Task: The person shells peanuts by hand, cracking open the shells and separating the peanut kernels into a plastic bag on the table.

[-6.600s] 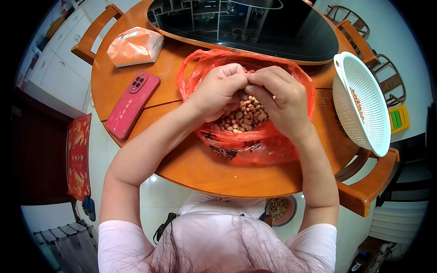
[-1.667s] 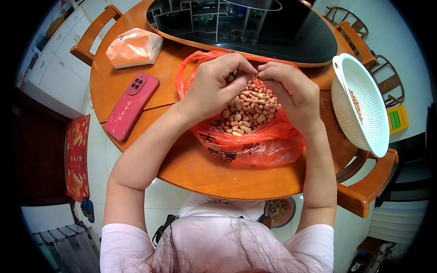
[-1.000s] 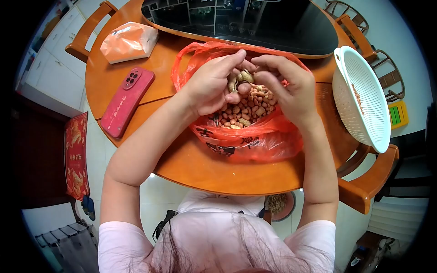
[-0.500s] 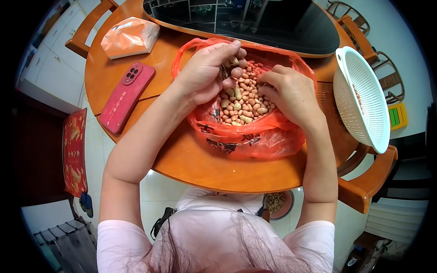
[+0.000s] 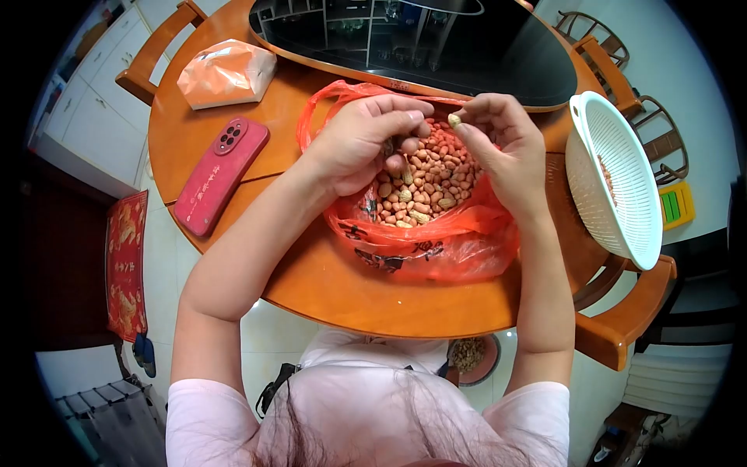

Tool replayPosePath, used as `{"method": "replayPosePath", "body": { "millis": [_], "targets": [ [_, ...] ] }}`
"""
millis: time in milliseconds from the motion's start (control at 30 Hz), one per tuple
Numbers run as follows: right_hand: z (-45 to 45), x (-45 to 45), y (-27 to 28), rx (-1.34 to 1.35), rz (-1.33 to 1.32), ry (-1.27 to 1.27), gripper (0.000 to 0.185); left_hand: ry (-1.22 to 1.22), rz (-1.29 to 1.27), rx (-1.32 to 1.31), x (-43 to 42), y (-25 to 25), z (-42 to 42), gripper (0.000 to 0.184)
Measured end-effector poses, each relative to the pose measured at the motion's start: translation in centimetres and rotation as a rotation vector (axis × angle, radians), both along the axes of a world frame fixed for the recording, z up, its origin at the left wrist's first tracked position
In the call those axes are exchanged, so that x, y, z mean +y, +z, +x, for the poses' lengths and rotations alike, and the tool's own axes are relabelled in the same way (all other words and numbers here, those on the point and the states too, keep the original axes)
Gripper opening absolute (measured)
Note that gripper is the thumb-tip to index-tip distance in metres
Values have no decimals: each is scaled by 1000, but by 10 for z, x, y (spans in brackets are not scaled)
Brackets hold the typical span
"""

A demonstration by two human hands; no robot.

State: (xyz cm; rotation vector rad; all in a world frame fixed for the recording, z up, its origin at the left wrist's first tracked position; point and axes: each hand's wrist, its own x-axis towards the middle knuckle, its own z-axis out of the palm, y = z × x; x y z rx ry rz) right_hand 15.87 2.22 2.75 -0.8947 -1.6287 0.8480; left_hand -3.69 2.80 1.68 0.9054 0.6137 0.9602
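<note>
One peanut [image 5: 454,121] pinched in right fingers [image 5: 477,145], left fingers [image 5: 398,122] half-curled

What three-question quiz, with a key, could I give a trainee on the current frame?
1. Which hand pinches a small pale peanut piece at its thumb tip?
2. True or false: the white perforated plastic colander sits inside the thin red plastic bag.
3. Fill in: the pink rectangular phone lies to the ____ of the thin red plastic bag.

Key: 1. the right hand; 2. false; 3. left.
</note>
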Motion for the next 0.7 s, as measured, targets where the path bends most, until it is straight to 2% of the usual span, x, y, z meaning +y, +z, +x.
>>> {"method": "replayPosePath", "body": {
  "millis": [33,67,267,367,700],
  "targets": [
    [-2,-1,0,146,-4,29,16,-9,8,24,-2,1,1,27],
    [-1,-1,1,137,16,54,22,16,6,19,-6,4,5,26],
    [-10,-5,-5,180,18,84,19,84,152,66,-8,-1,9,22],
    [-11,-6,-7,103,55,72,14,128,201,61,-9,-3,11,19],
    [-10,-11,-2,87,15,114,11,159,322,140,-12,2,11,15]
  ]
}}
